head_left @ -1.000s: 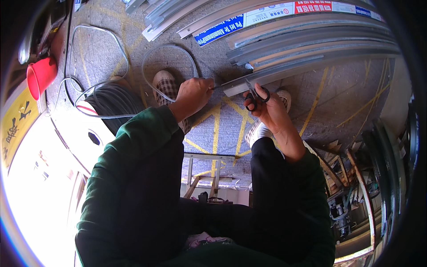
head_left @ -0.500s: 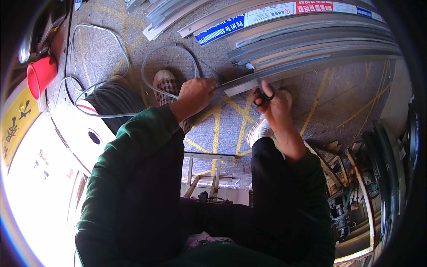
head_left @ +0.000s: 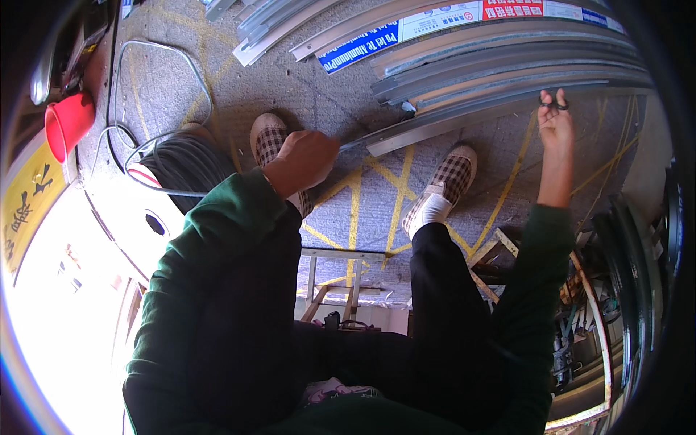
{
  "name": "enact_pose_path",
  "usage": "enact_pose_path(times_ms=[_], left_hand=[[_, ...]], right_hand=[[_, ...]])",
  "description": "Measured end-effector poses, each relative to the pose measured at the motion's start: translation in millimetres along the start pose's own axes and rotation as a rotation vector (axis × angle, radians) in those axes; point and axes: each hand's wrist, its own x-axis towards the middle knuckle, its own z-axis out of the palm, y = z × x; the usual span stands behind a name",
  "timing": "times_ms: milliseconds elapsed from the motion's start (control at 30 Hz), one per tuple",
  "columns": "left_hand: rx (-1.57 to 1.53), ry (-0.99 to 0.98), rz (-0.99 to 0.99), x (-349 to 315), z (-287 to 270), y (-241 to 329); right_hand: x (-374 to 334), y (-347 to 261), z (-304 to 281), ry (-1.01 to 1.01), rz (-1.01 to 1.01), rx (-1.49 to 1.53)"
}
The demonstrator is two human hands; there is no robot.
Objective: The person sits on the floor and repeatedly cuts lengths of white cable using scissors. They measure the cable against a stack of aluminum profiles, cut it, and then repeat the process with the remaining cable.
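Observation:
My left hand [head_left: 303, 161] is closed in front of my left shoe, beside the near left end of a grey metal profile [head_left: 406, 138]. A thin grey strip [head_left: 353, 144] shows between its fingers and that profile end. More grey cord [head_left: 206, 98] loops over the floor from a dark coil [head_left: 185, 168] at the left. At the right, my right hand [head_left: 556, 129] reaches out to the long profile with fingers in the black handles of scissors [head_left: 553, 106]. The blades are hard to make out against the metal.
Several long metal profiles [head_left: 500, 54] lie across the far floor, with a blue, white and red printed strip [head_left: 362, 49] among them. A red bucket [head_left: 69, 125] stands at the left. A rusty frame [head_left: 596, 312] and black coils [head_left: 631, 275] are at the lower right.
My right hand has moved far to the right along the profile with the scissors. My left hand has shifted slightly left and nearer. The cord loop around my left shoe is gone.

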Motion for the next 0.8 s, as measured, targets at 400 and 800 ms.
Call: enact_pose_path(times_ms=[400, 800], left_hand=[[0.076, -0.093, 0.024, -70, -33, -62], [-0.122, 0.623, -0.839, -105, -80, -103]], right_hand=[[-137, 61, 42, -0.452, 0.331, -0.120], [-198, 126, 71, -0.549, 0.593, -0.167]])
